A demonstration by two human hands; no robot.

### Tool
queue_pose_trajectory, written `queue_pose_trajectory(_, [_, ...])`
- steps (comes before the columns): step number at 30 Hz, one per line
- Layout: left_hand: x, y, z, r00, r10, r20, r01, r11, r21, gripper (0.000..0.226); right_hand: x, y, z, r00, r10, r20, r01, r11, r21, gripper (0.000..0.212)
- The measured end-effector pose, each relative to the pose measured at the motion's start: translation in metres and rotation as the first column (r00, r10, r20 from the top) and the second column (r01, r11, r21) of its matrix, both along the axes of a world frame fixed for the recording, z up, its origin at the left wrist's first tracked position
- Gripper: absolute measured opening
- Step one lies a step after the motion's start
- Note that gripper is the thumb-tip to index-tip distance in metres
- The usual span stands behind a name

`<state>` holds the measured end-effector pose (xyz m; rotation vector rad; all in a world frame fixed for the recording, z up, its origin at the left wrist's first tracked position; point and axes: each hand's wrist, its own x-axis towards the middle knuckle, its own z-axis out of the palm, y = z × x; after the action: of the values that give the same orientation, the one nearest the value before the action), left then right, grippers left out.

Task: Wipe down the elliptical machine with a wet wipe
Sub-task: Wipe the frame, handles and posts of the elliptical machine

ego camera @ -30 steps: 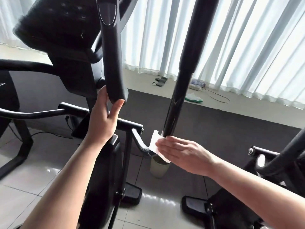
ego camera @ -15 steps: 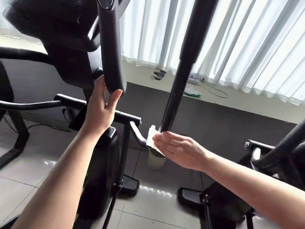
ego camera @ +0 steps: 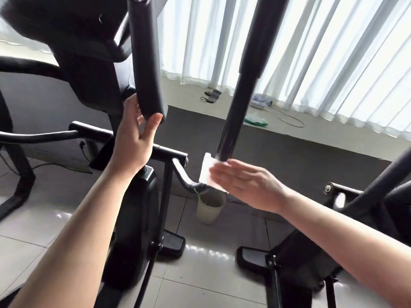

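Observation:
The black elliptical machine fills the view, with its console (ego camera: 66, 30) at the upper left. My left hand (ego camera: 131, 147) grips the lower end of the padded left handlebar (ego camera: 144, 63), thumb in front and fingers behind. My right hand (ego camera: 246, 183) is flat with straight fingers and presses a white wet wipe (ego camera: 205, 172) against the lower end of the right upright pole (ego camera: 242, 85). Part of the wipe sticks out to the left of my fingertips.
A pale bin (ego camera: 209, 210) stands on the tiled floor below the wipe. Two black pedals (ego camera: 172, 243) (ego camera: 251, 256) lie low in the view. Small items (ego camera: 212, 95) and a cable (ego camera: 289, 121) lie on the windowsill under the white curtains (ego camera: 333, 52). More black frame (ego camera: 367, 190) stands at the right.
The view has tilted a little. My right hand keeps the wipe at the pole's lower end with only a slight shift. My left hand stays on the handlebar end.

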<state>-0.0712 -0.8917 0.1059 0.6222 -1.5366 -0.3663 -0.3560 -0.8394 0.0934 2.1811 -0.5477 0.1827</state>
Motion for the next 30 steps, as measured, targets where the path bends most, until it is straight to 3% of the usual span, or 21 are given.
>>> queue_pose_trajectory(3, [0.001,0.0,-0.003,0.999,-0.011,-0.036,0.012,0.999,0.029,0.039,0.005,0.006,0.009,0.983,-0.047,-0.178,0.042,0.999,-0.031,0.035])
queue_pose_trajectory(7, [-0.001,-0.002,-0.006,0.996,0.001,-0.094,0.002,1.0,0.031,0.041,0.014,0.0,0.101,0.989,-0.132,0.071,0.142,0.973,-0.179,0.037])
queue_pose_trajectory(9, [-0.005,-0.001,-0.009,0.991,0.015,-0.136,-0.01,0.999,0.037,0.047,0.016,-0.002,0.117,0.977,-0.172,0.124,0.196,0.956,-0.221,0.038])
queue_pose_trajectory(12, [-0.016,0.002,-0.013,0.982,0.111,-0.153,-0.109,0.994,0.022,0.05,0.029,0.004,0.076,0.981,-0.188,0.041,0.193,0.963,-0.187,0.039])
queue_pose_trajectory(15, [-0.032,0.006,-0.011,0.95,0.23,-0.211,-0.229,0.973,0.03,0.057,0.038,0.012,0.015,0.969,-0.233,-0.082,0.233,0.972,-0.016,0.039])
queue_pose_trajectory(18, [-0.037,0.011,-0.015,0.927,0.29,-0.238,-0.299,0.954,-0.002,0.056,0.044,0.011,0.02,0.958,-0.228,-0.174,0.234,0.972,0.017,0.042])
queue_pose_trajectory(21, [-0.038,0.021,-0.026,0.913,0.388,-0.124,-0.399,0.914,-0.08,0.06,0.033,0.006,0.066,0.972,-0.23,-0.036,0.228,0.972,-0.064,0.038])
queue_pose_trajectory(24, [-0.032,0.023,-0.035,0.781,0.611,0.131,-0.551,0.772,-0.316,0.065,0.024,0.006,0.064,0.961,-0.276,0.004,0.274,0.95,-0.147,0.04])
queue_pose_trajectory(26, [-0.019,0.017,-0.04,0.661,0.709,0.244,-0.581,0.69,-0.432,0.069,0.029,0.011,0.02,0.95,-0.303,-0.078,0.284,0.94,-0.187,0.045])
queue_pose_trajectory(30, [0.006,0.009,-0.046,0.504,0.794,0.339,-0.557,0.599,-0.575,0.081,0.059,0.017,-0.072,0.826,-0.46,-0.324,0.469,0.881,-0.056,0.044])
